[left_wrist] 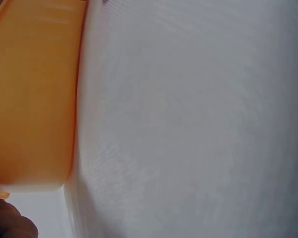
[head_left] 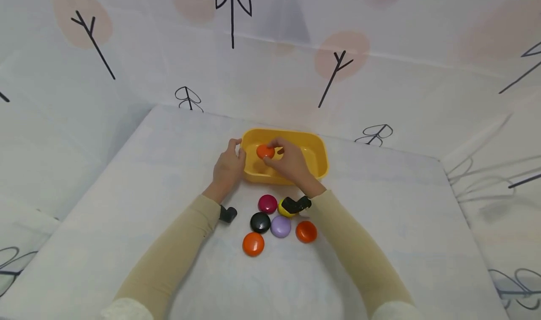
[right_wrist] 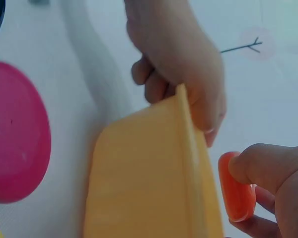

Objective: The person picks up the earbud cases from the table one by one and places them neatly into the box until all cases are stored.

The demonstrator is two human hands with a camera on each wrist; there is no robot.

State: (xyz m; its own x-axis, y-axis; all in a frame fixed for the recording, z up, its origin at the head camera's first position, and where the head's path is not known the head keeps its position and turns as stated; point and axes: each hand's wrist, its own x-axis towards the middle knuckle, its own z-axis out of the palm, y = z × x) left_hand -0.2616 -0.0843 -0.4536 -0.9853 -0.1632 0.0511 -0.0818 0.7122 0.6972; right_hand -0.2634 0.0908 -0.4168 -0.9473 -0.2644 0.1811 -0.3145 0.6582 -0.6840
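A yellow plastic tub [head_left: 312,152] sits towards the back of the white table. My left hand [head_left: 227,166] grips its left end; in the right wrist view the thumb lies over the rim and the other fingers curl outside. Inside the tub's outline in the head view, my right hand [head_left: 292,161] pinches a glossy orange disc [head_left: 264,151] between thumb and fingers. The right wrist view shows this disc edge-on, beside the rim. In the left wrist view the tub's outer wall [left_wrist: 32,99] fills the left side, with some fingers [left_wrist: 10,220] below it.
In front of the tub lie several round discs: crimson [head_left: 267,204], yellow [head_left: 284,209] partly behind the right wrist's black camera [head_left: 297,204], black [head_left: 260,222], lilac [head_left: 281,226], red-orange [head_left: 306,232] and orange [head_left: 253,244]. A patterned cloth [head_left: 270,76] rises behind the table.
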